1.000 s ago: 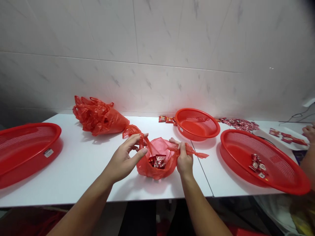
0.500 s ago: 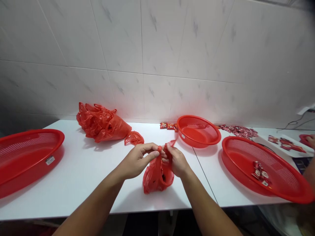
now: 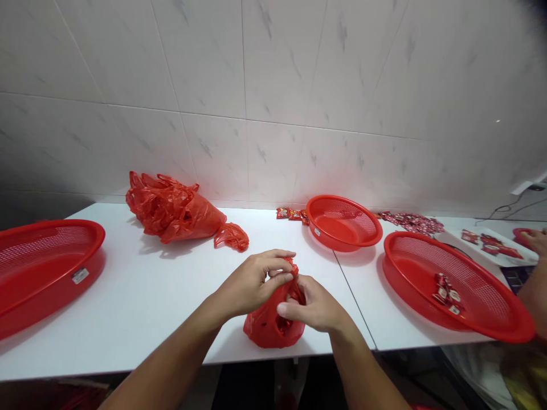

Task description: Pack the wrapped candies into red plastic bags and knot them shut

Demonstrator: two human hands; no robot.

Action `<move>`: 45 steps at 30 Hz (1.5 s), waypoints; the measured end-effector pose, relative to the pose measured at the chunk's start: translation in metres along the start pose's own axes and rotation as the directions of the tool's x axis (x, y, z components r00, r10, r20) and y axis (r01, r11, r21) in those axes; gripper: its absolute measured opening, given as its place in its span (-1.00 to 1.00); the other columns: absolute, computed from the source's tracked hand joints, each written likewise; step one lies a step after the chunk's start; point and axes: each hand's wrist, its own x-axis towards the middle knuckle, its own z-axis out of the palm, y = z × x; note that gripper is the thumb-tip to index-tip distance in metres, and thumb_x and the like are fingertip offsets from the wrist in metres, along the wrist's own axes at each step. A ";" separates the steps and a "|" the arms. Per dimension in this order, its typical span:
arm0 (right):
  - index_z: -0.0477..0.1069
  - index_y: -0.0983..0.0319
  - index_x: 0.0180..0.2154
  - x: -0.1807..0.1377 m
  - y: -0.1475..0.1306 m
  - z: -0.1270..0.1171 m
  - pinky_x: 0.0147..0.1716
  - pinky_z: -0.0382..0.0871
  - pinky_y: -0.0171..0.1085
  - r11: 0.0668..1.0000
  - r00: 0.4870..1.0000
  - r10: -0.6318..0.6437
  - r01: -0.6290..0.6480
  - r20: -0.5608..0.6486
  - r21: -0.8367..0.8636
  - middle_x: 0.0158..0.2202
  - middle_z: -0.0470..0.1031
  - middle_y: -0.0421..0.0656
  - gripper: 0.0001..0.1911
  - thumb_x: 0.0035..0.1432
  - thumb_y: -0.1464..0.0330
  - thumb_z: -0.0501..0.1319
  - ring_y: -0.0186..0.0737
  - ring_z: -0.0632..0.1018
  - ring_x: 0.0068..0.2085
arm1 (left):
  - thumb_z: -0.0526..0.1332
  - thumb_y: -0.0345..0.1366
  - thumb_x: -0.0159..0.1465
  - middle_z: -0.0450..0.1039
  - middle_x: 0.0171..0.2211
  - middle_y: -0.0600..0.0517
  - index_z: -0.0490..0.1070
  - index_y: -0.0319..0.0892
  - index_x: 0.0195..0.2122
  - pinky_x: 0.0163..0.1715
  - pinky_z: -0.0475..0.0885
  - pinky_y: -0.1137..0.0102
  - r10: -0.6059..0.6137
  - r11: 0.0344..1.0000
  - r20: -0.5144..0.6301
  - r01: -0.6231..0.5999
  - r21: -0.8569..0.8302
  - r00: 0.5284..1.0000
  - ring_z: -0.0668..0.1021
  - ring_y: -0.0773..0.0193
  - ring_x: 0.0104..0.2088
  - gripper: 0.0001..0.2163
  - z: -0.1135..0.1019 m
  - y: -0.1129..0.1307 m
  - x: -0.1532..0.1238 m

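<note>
A small red plastic bag with wrapped candies inside sits near the front edge of the white table. My left hand pinches the gathered top of the bag from the left. My right hand grips the same gathered top from the right, fingers curled round the plastic. Both hands meet over the bag's mouth, which is bunched closed between them.
A pile of red plastic bags lies at the back left. Red baskets stand at the far left, back middle and right, the right one holding a few candies. Loose candies lie at the back right. Another person's hand shows at the right edge.
The bag's mouth was open a second ago with a handle in each hand. Both hands have come together and bunched the top closed, and now sit lower over the bag.
</note>
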 end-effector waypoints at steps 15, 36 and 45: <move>0.47 0.24 -0.52 0.003 0.005 -0.004 -0.57 0.29 -0.37 0.987 0.994 0.087 -0.094 0.063 0.126 -0.63 0.47 -0.15 -0.19 0.39 -0.27 -0.01 -0.34 0.43 -0.62 | 0.19 -0.28 0.47 0.60 -0.25 0.05 0.51 -0.11 -0.15 -0.23 0.45 0.34 0.010 0.986 -0.088 0.004 0.165 0.996 0.60 0.24 -0.26 -0.89 -0.011 -0.013 -0.019; 0.62 0.19 0.13 -0.002 0.012 -0.016 -0.11 0.47 -0.23 0.919 0.996 -0.025 -0.010 0.084 0.395 -0.16 0.66 -0.11 -0.44 0.10 0.20 0.55 -0.24 0.60 -0.24 | 0.29 -0.18 0.43 0.56 -0.41 0.05 0.56 -0.13 -0.32 -0.31 0.41 0.36 -0.021 0.996 -0.258 -0.002 -0.088 0.966 0.49 0.30 -0.41 -0.79 0.040 -0.037 -0.049; 0.62 0.26 -0.30 0.005 0.009 -0.010 -0.46 0.39 -0.32 0.974 0.999 0.013 -0.001 -0.052 0.227 -0.54 0.50 -0.20 -0.49 0.35 -0.07 0.29 -0.32 0.47 -0.54 | 0.55 -0.20 0.17 0.33 0.36 -0.22 0.12 0.07 0.47 0.19 0.44 0.12 0.001 0.976 -0.236 -0.052 -0.210 0.972 0.43 -0.04 0.33 -0.10 0.052 -0.054 -0.048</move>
